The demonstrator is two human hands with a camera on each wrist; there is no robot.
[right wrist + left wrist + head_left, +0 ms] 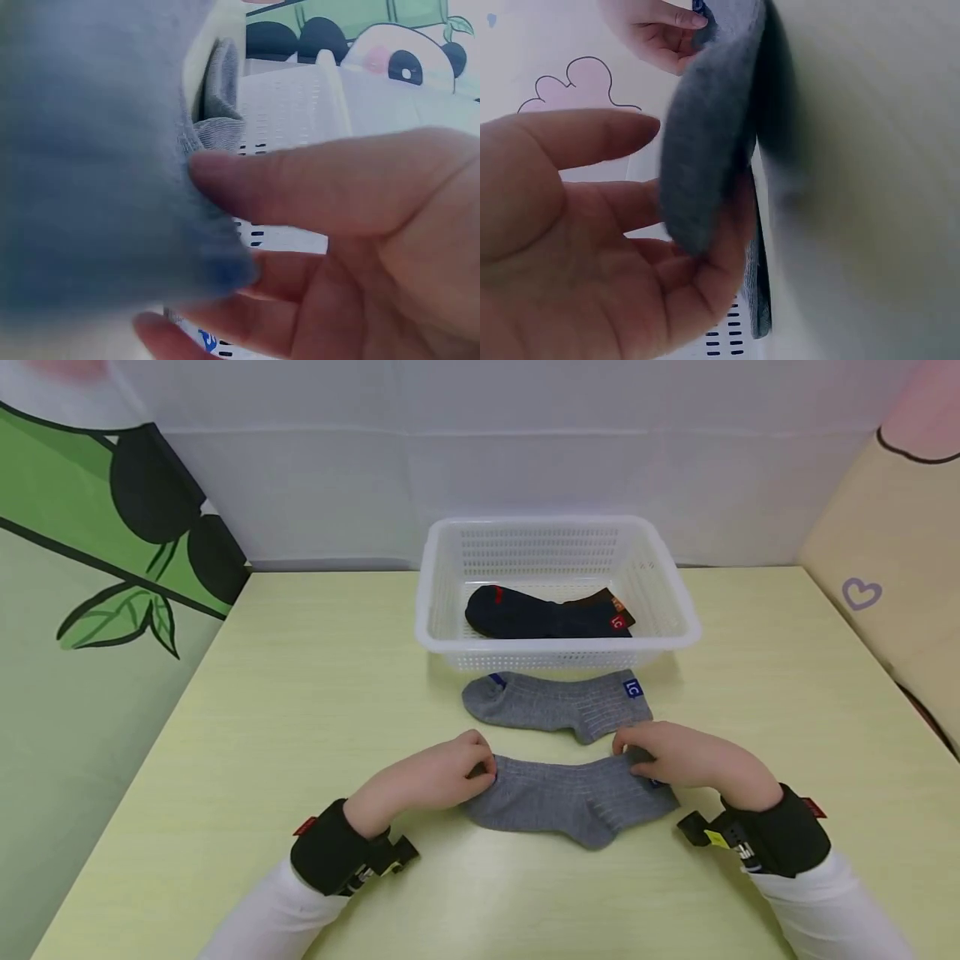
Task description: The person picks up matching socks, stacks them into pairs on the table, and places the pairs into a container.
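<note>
Two grey ankle socks are in the head view. The nearer sock (551, 797) stretches between both hands, toe to the left and cuff to the right. My left hand (442, 774) holds its toe end; in the left wrist view the fingers (705, 289) lie behind the blurred grey fabric. With thumb and fingers, my right hand (686, 758) pinches the cuff corner by the blue label, its thumb (255, 184) on the knit in the right wrist view. Just beyond lies the other grey sock (536, 700), flat, with a blue label at its cuff.
A white perforated basket (558, 647) stands at the back against the pale curtain (315, 485). Inside it lie dark socks (543, 614) with red labels. The light wooden table (322, 668) is bordered by printed cloth at left and right.
</note>
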